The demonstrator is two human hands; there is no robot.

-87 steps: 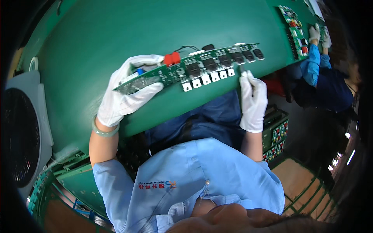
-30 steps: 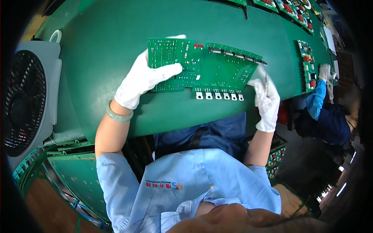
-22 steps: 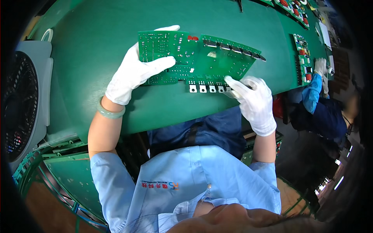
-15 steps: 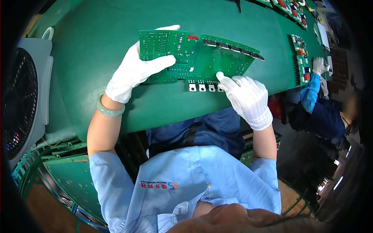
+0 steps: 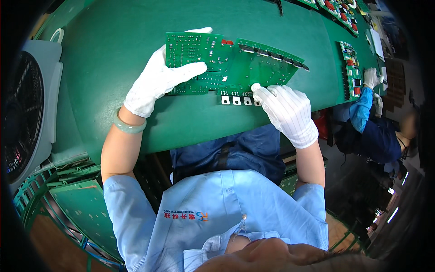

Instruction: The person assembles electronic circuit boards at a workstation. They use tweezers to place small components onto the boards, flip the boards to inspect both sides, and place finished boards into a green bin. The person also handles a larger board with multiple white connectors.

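Note:
A green circuit board (image 5: 244, 68) is held up over the green work mat, solder-dotted face toward me. Black components line its far right edge, and metal-tabbed transistors (image 5: 236, 100) stick out along the near edge. My left hand (image 5: 158, 81), in a white glove, grips the board's left end, thumb on the face and fingers behind. My right hand (image 5: 285, 106), gloved in white too, is closed at the near edge by the transistors. Its thumb lies on the board's face; the other fingers are curled, and what is under them is hidden.
A grey fan (image 5: 34, 104) stands at the left edge of the green table (image 5: 113, 41). Boards with components (image 5: 350, 70) lie at the right and far right. Beyond them, a co-worker's gloved hand (image 5: 372, 78) rests near the table's right side.
The board has shifted slightly away from me and a little to the right, with my left hand on it. My right thumb has moved slightly along the near edge.

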